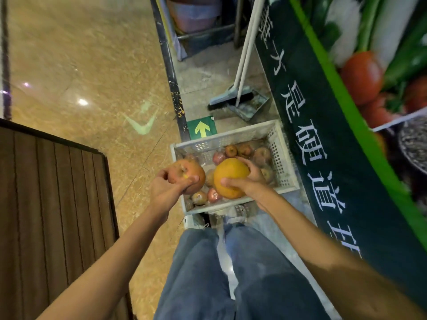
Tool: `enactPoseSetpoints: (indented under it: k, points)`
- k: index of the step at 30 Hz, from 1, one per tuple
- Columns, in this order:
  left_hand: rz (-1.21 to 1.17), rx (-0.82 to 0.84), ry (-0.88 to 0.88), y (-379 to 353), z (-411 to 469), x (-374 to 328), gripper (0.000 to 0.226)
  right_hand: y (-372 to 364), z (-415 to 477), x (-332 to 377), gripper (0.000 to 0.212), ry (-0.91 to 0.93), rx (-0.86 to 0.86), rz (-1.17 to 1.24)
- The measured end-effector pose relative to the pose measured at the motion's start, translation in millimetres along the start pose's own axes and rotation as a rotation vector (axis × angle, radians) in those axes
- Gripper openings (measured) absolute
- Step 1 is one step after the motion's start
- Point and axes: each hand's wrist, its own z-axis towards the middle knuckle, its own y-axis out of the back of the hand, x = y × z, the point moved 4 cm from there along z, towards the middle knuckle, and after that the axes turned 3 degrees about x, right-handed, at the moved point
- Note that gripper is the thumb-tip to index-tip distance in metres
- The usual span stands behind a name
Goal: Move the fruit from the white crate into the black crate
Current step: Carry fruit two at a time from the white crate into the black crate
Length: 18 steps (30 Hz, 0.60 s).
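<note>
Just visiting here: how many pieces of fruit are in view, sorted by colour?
1 large orange fruit, held by the right hand
1 large reddish fruit, held by the left hand
At least 8 smaller reddish-brown fruit in the white crate; the hands hide part of it
Total: at least 10

The white crate (219, 140) is pierced with a grid of small holes and dulled by grey grime, and the small fruit (262, 155) in it are mottled red, brown and tan; the red fruit (189, 172) is blotched with yellow and the orange fruit (231, 176) is an even yellow-orange. The floor (80, 54) is tan with pale marbled flecks, the mat (46, 192) dark brown with lengthwise ribs, the jeans (254, 273) faded blue. The banner (300, 135) is dark green with white characters and a bright green stripe, and the floor sign (201, 129) is green with a yellow arrow
</note>
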Motion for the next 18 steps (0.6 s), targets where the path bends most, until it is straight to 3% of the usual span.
enactPoseSetpoints:
  k: [4, 9, 15, 18]
  points:
    - [0.069, 0.059, -0.011, -11.8, -14.1, -10.2, 0.063, 16.2, -18.9, -2.8, 0.075, 0.027, -0.128, 0.012]
    - [0.129, 0.187, -0.003, -19.2, -16.5, -14.6, 0.071, 26.3, -38.1, -13.0, 0.079, -0.001, -0.287, 0.053]
    - [0.209, 0.429, -0.038, -9.5, -11.4, -24.2, 0.054, 13.2, -71.8, -44.0, 0.085, -0.041, -0.552, 0.234]
    - [0.256, 0.503, -0.050, 1.9, -7.9, -20.3, 0.057, -8.1, -91.8, -64.2, 0.081, -0.067, -0.689, 0.355]
